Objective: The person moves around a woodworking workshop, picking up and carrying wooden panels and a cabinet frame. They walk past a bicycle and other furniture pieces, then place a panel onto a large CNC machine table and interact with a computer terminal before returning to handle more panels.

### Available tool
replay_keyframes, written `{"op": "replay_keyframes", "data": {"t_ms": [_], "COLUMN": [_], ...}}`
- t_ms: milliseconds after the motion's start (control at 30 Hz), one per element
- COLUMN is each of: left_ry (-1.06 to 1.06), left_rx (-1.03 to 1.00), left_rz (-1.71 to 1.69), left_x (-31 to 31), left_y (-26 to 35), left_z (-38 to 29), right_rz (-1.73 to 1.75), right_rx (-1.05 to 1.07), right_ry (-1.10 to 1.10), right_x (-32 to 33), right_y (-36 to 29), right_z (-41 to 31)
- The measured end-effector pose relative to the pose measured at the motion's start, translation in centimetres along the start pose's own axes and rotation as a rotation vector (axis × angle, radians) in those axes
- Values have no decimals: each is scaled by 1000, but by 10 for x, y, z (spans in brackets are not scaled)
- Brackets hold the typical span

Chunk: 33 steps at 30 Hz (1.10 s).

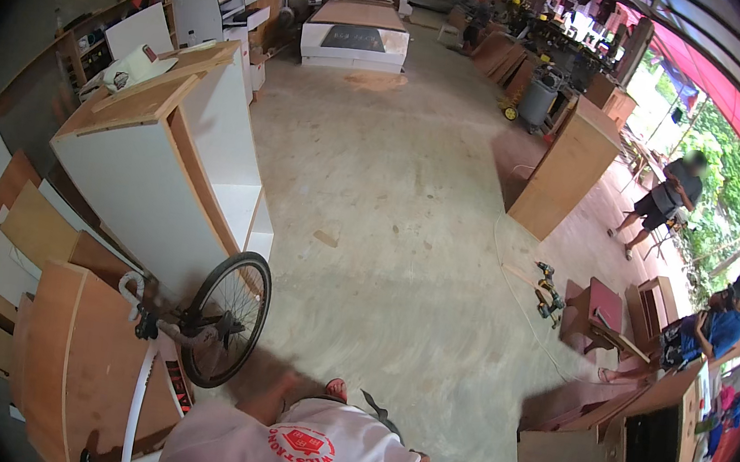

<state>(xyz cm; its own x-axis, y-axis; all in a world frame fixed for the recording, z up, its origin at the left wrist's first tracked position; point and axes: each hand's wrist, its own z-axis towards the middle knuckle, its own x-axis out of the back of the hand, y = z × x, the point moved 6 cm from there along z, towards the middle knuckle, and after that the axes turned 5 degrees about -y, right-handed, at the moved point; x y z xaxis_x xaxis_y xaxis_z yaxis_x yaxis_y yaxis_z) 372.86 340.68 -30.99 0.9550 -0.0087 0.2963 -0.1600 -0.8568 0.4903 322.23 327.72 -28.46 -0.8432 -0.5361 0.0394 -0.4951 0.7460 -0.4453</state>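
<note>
Below me is a white T-shirt (349,425) with a red printed emblem and writing. My left hand (288,383) is blurred in front of it, near the floor; its fingers cannot be made out. Only a small part of my right hand (420,458) shows at the shirt's right edge, its grip hidden. A foot in a sandal (336,390) rests on the concrete floor (370,231). Beside it lies a dark strap-like thing (375,405). To the left, a bicycle wheel (260,314) and taped drop handlebar (131,290) stand close to a white cabinet carcass (136,200).
Brown wooden panels (100,351) lean at left. Cordless drills (547,293) and a cable (523,315) lie at right, near a tall wooden cabinet (569,167). One person (668,191) stands outside; another (705,327) is beside small wooden furniture (595,309). A low white unit (354,57) stands behind.
</note>
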Motion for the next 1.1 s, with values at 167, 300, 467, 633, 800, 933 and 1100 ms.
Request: {"op": "replay_keyframes", "data": {"t_ms": [167,300,467,633,800,933,1100], "left_ry": [172,162,27,-34,76,132,33], "left_rx": [-306,-371,-320,164,237,66,-110], "left_rz": [389,169,135,3,-205,39,17], "left_x": [75,102,121,159,193,206,285], "left_y": [200,292,315,285,314,352,406], "left_z": [65,96,160,171,204,281,363], "right_rz": [-6,23,51,-2,-255,-190,-112], "right_rx": [-25,-4,21,106,325,440,360], "right_ry": [39,45,18,32,19,53,7], "right_x": [-1,4,28,64,77,55,8], "right_y": [-90,-181,-306,-489,-716,-847,-884], "right_z": [41,93,169,243,299,328,395]}}
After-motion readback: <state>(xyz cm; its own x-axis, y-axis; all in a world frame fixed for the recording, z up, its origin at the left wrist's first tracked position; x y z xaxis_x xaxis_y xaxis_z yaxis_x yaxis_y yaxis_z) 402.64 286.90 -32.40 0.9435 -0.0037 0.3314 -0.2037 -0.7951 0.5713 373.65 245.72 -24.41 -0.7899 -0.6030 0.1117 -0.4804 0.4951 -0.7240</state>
